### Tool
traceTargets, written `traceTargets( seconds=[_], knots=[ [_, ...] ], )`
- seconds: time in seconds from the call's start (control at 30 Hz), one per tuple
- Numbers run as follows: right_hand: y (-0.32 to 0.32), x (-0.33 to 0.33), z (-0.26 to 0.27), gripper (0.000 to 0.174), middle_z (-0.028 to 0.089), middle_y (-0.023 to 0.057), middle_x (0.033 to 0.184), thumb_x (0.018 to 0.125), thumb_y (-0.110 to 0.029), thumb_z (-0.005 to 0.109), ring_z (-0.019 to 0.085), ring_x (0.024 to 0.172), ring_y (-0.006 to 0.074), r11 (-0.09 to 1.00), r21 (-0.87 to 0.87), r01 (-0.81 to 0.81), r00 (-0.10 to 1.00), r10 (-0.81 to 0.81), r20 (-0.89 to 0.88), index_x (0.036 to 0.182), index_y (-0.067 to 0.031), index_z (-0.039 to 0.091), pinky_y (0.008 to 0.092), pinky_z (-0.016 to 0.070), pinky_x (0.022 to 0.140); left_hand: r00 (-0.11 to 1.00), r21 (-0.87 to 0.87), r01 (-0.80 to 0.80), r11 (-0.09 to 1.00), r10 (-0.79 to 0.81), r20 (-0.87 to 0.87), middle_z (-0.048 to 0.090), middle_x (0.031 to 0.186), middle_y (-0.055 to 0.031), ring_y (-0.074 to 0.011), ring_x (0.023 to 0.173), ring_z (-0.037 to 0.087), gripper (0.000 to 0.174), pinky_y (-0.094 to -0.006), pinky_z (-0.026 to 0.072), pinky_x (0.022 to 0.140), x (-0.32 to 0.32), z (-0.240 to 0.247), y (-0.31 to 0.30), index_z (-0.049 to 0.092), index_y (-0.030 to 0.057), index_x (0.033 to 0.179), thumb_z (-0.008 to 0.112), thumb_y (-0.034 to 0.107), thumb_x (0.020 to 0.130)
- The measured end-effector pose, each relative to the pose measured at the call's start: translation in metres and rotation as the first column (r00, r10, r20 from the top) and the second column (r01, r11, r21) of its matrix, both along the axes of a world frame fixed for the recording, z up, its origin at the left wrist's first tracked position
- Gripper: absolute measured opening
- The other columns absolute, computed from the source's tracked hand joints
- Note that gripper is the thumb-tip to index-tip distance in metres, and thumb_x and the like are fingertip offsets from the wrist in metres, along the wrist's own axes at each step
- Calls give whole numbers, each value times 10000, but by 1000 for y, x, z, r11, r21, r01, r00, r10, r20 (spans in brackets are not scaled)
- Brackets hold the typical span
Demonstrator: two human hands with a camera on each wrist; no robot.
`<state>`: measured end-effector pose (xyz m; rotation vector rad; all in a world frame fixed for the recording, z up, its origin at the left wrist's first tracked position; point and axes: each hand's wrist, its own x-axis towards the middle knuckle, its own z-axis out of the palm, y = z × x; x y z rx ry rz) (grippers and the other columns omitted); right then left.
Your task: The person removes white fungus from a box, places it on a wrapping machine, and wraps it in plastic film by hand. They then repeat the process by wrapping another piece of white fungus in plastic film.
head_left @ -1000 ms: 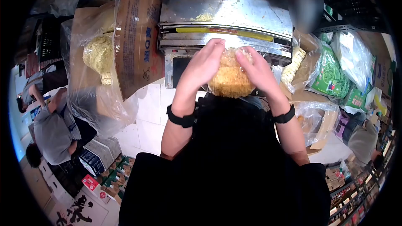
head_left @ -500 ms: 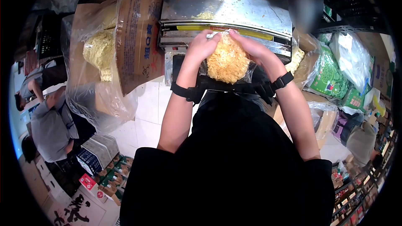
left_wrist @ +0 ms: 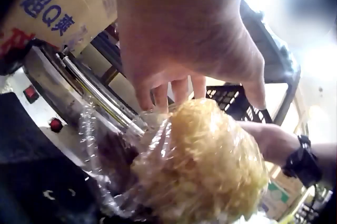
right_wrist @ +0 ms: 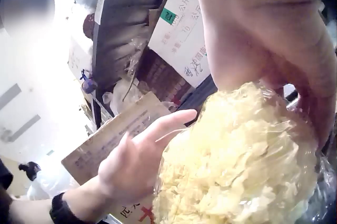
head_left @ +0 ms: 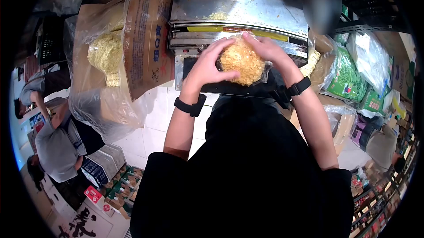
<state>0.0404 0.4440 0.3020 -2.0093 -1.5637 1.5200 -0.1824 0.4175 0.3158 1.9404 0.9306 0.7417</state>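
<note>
A clear plastic bag of yellow, flaky food is between the two hands, over the black surface in front of the metal machine. The left hand is spread at the bag's left side, thumb low and fingertips near the top. In the left wrist view its fingers reach to the upper part of the bag, with the thumb apart. The right hand grips the bag's upper right; in the right wrist view its fingers curl behind the bag, partly hidden.
At left stands an open cardboard box with plastic lining and yellow noodles. Green bags and a white plastic bag lie at right. A person in grey is at far left, another at far right.
Compared with half a second ago, the left hand has moved from the bag's gathered top to its left side and spread its thumb. The right hand stays by the top; the bag sits slightly further right.
</note>
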Motion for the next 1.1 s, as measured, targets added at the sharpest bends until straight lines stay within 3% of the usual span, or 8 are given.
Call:
traceTargets(
  seconds=[0.1,0.2,0.27,0.33,0.4,0.53,0.83,1.1],
  knots=[
    [2,-4,9,787,630,264,1030,850,-635,460,615,956,308,999,-49,-1,980,11,199,1190,70,550,338,458,845,992,125,57,990,-43,-115,437,1366,-158,-331,1314,355,855,-425,311,1066,5,2,-6,486,60,1277,837,355,556],
    [-12,-4,15,737,608,266,1061,832,-582,533,596,989,335,977,195,88,949,-142,283,1221,44,528,349,449,878,986,195,88,977,-58,-155,415,1383,-155,-347,1310,353,880,-433,311,1066,7,-2,-3,477,66,1275,842,361,531],
    [-31,13,28,793,533,289,1152,777,-557,614,514,1123,373,739,629,241,963,-261,-63,1262,50,454,390,400,966,987,168,84,982,-58,-153,422,1376,-160,-346,1299,367,873,-429,312,1065,6,0,0,476,63,1272,836,358,534],
    [-61,37,23,799,469,241,1209,681,-449,760,482,1127,375,653,748,121,982,-190,8,1239,28,446,422,396,956,990,169,86,982,-65,-128,428,1369,-162,-345,1288,379,876,-426,317,1061,3,-3,5,468,64,1278,833,356,537],
    [-87,47,16,882,415,213,1288,597,-482,802,432,1183,409,319,891,-322,946,75,314,1250,-12,439,481,372,985,992,172,82,982,-64,-107,433,1362,-163,-344,1277,391,879,-423,322,1058,4,-5,8,461,64,1284,830,353,540],
    [-96,30,-12,850,254,192,1411,551,-365,831,283,1295,450,256,800,-543,828,323,459,1277,-200,423,572,270,1066,996,139,74,988,-65,-67,467,1304,-174,-352,1213,436,997,-427,341,1035,7,-3,15,391,35,1319,842,420,517],
    [-57,32,-25,970,315,188,1385,444,-107,811,330,1275,445,211,899,-383,885,361,292,1301,-202,368,529,336,1051,966,31,238,971,-233,-112,191,1493,-206,-341,1378,215,1394,-404,211,1120,-11,-7,21,125,16,1448,857,553,391],
    [-49,31,-28,999,335,206,1368,423,-169,845,369,1253,443,210,909,-360,883,392,259,1297,-178,360,503,365,1034,929,276,273,922,-178,-325,237,1461,-241,-376,1360,232,1222,-450,231,1109,-24,-30,22,158,18,1440,854,356,495]
  ],
)
